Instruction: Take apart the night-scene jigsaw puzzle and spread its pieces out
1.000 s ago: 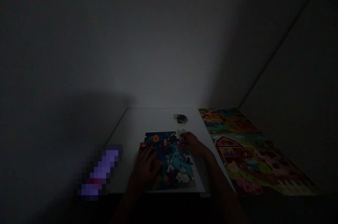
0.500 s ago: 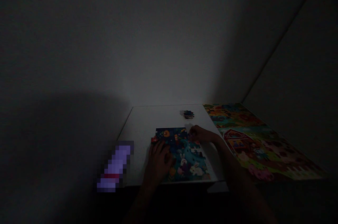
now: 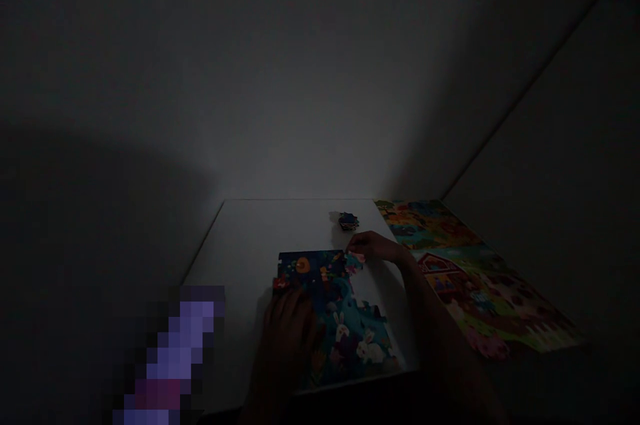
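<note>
A partly assembled jigsaw puzzle point(image 3: 345, 308) with white rabbits and a dark blue night scene lies on the white table. Over its left part rests my left hand point(image 3: 291, 321), fingers spread and flat. At the puzzle's upper right edge, my right hand point(image 3: 376, 246) pinches a pinkish puzzle piece point(image 3: 355, 261). That piece touches or overlaps the edge; whether it is seated I cannot tell. Beyond the puzzle stands a small stack of puzzle pieces point(image 3: 349, 221).
Two colourful finished pictures, a farm scene point(image 3: 480, 298) and an animal scene point(image 3: 425, 221), cover the right side. A wall point(image 3: 300, 111) rises behind the white table point(image 3: 240, 238). A blurred-out purple patch point(image 3: 175, 345) is at lower left. The light is dim.
My right hand has shifted to the puzzle's top right corner, and the pinkish piece now shows under its fingers. My left hand stays on the puzzle. The camera view has moved slightly.
</note>
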